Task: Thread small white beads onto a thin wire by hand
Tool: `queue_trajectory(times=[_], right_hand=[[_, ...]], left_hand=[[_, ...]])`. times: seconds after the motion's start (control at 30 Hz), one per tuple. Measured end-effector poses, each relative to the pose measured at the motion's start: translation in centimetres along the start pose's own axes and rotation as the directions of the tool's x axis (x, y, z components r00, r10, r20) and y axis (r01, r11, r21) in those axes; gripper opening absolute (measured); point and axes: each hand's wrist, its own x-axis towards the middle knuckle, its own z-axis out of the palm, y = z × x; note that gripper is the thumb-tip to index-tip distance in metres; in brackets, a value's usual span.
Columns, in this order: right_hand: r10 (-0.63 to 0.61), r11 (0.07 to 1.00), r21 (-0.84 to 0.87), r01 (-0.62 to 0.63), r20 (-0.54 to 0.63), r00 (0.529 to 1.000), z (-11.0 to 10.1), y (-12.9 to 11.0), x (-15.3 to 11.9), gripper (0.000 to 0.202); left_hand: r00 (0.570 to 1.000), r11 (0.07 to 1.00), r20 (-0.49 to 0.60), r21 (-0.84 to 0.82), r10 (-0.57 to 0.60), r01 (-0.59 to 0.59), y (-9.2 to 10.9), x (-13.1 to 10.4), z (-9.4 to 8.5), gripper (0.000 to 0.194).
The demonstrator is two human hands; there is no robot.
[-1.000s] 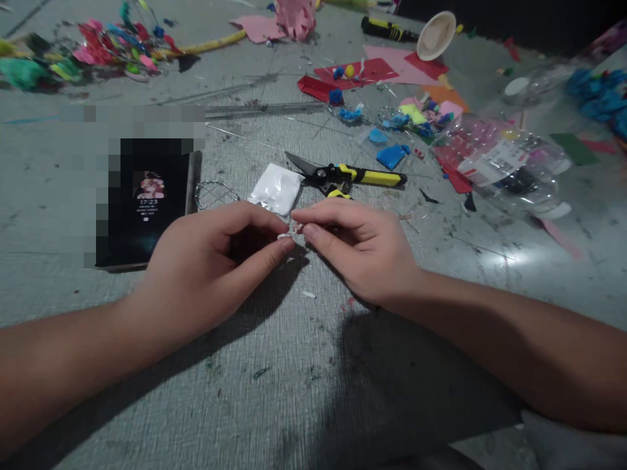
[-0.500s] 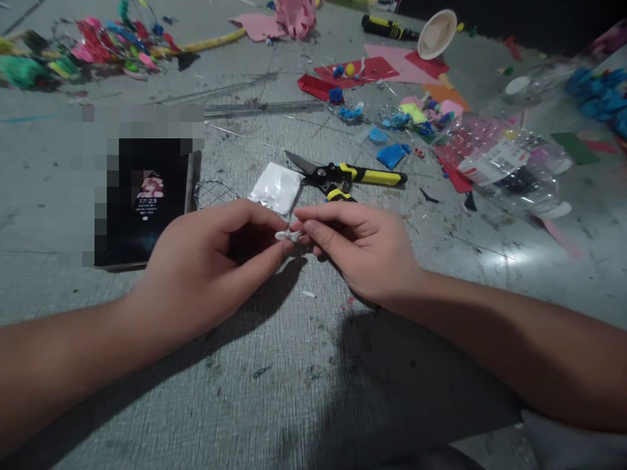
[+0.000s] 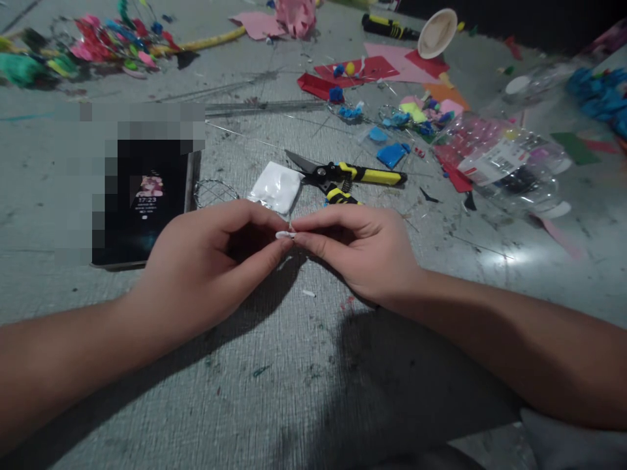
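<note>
A small white piece [image 3: 285,235], soft-looking like clay, is pinched between the fingertips of both hands near the middle of the view. My left hand [image 3: 210,261] grips its left part with thumb and forefinger. From the right, my right hand [image 3: 367,248] closes thumb and forefinger on its other end, so the fingertips of the two hands nearly touch. Just beyond them lies a white packet [image 3: 277,187] with a shiny wrapper. Yellow and black pruning shears [image 3: 369,175] rest beside it, blades apart, one handle partly behind my right hand.
A dark phone [image 3: 151,228] lies at the left, near a twisted wire loop [image 3: 215,190]. Behind are red paper [image 3: 360,72], a paper cup [image 3: 437,33] and blue scraps [image 3: 392,155]. A clear plastic bottle [image 3: 504,163] lies at the right. A white sliver [image 3: 309,294] is in front.
My right hand's fingertips have moved slightly left and pressed closer on the white piece, covering more of it. My left hand has hardly moved.
</note>
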Motion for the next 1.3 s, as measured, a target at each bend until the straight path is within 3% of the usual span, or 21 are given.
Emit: queue_trajectory(times=[0.33, 0.6, 0.77, 1.17, 1.3], right_hand=[[-0.094, 0.995, -0.042, 0.091, -0.073, 0.993, -0.19, 0.30, 0.15, 0.008], [0.040, 0.999, -0.026, -0.041, -0.034, 0.999, 0.05, 0.37, -0.12, 0.020], [0.006, 0.998, -0.067, -0.004, 0.024, 1.000, -0.15, 0.20, -0.03, 0.022], [0.029, 0.997, -0.073, -0.026, 0.038, 0.999, -0.05, -0.27, -0.03, 0.010], [0.055, 0.999, -0.003, -0.055, 0.044, 0.998, 0.00, 0.26, -0.20, 0.019]], left_hand=[[1.000, 1.000, -0.011, -0.025, -0.006, 0.006, 0.06, 0.08, -0.01, 0.015], [1.000, 0.999, -0.027, -0.041, 0.007, -0.008, 0.12, 0.10, 0.10, 0.012], [1.000, 0.999, -0.015, -0.047, 0.001, -0.002, 0.16, 0.11, 0.04, 0.012], [1.000, 1.000, 0.003, -0.012, 0.027, -0.027, 0.20, -0.05, 0.06, 0.015], [1.000, 0.997, 0.017, -0.081, -0.006, 0.008, 0.14, 0.05, 0.10, 0.015]])
